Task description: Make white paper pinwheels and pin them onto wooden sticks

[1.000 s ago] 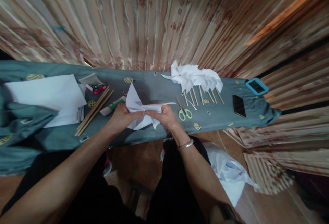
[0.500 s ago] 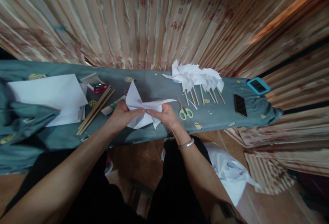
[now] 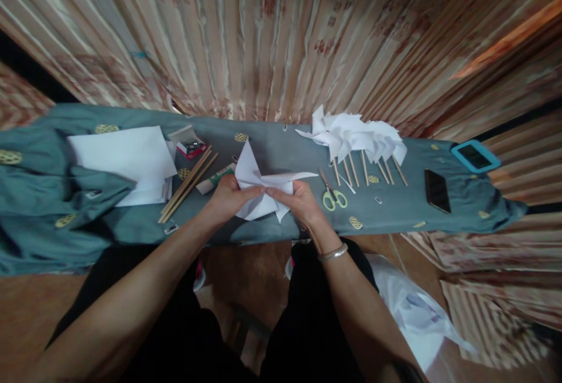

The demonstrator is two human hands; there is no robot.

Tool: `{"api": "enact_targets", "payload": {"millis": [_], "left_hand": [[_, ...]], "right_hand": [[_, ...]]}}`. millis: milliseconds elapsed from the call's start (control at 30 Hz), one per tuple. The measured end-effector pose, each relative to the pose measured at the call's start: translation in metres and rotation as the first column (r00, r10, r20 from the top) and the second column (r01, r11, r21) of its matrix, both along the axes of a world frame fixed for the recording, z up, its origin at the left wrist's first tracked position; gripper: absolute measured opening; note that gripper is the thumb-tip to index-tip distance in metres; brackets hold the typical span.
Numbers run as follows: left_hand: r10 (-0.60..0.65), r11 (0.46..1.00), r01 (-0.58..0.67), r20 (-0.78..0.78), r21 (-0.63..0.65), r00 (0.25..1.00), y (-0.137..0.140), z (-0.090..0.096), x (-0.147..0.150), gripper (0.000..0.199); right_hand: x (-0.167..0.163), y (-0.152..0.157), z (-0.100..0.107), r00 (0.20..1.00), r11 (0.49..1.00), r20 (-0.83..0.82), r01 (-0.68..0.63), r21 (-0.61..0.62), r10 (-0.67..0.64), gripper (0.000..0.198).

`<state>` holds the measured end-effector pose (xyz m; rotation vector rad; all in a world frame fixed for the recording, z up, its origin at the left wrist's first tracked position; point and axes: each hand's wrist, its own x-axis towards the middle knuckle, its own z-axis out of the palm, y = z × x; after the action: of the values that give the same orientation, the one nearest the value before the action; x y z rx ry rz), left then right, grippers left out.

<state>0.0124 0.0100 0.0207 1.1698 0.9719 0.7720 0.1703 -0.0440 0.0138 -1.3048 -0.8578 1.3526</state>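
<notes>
A white paper pinwheel without a stick is held between my two hands, above the front part of the cloth-covered table. My left hand grips its left side, and my right hand grips its right side. Both thumbs press together at its centre; the fingers behind the paper are hidden. Just right of my right hand lie scissors with light green handles. Behind my left hand is a small green and white packet. Finished pinwheels on wooden sticks lie in an overlapping row at the back right.
On the left, a stack of white paper is partly covered by folded cloth. Beside it are several wooden sticks and an open box of pins. A phone and a blue-framed device lie right. A plastic bag sits on the floor.
The head view has turned a little left, so everything appears shifted right. Both hands keep the same hold on the paper pinwheel, thumbs at its centre.
</notes>
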Motion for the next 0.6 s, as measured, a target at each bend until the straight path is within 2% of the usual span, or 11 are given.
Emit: {"api": "enact_targets", "payload": {"millis": [600], "left_hand": [[-0.001,1.0,0.001,-0.01,0.008,1.0,-0.0009,-0.0017,-0.0082,0.022]], "right_hand": [[-0.0057,0.005,-0.001,1.0,1.0,0.021,-0.011,0.006,0.011,0.042]]}}
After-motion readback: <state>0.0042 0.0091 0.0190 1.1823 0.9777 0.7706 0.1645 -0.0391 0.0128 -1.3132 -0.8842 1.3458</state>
